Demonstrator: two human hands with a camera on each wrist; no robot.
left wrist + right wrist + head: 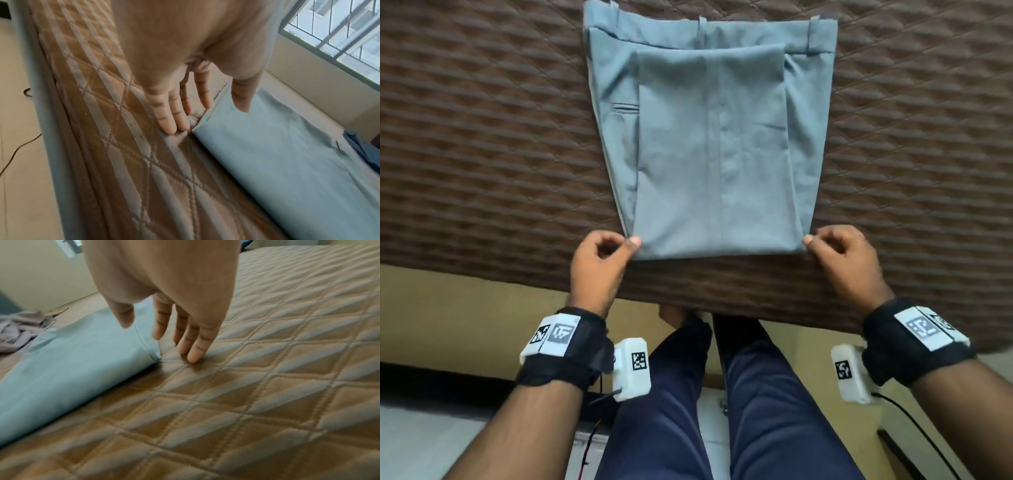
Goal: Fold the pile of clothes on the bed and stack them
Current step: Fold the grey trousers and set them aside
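Note:
Grey-blue trousers [715, 154] lie folded on the brown quilted bed [482, 137], waistband at the far end and the fold toward me. My left hand [626, 243] pinches the near left corner of the fold, thumb on top. In the left wrist view the trousers [287, 154] rise between the thumb and forefinger of that hand [224, 105], and the other fingers [170, 123] touch the quilt. My right hand [813, 241] pinches the near right corner. In the right wrist view the trousers [72, 369] run up into that hand [141, 331], whose outer fingers [193, 353] rest on the bed.
The bed's near edge [722, 301] runs just behind my hands, with my legs [671, 411] against it. A dark blue garment [366, 151] lies beyond the trousers, and a heap of pale pinkish clothes [18, 331] lies further along the bed. Bare quilt [287, 353] stretches to the right.

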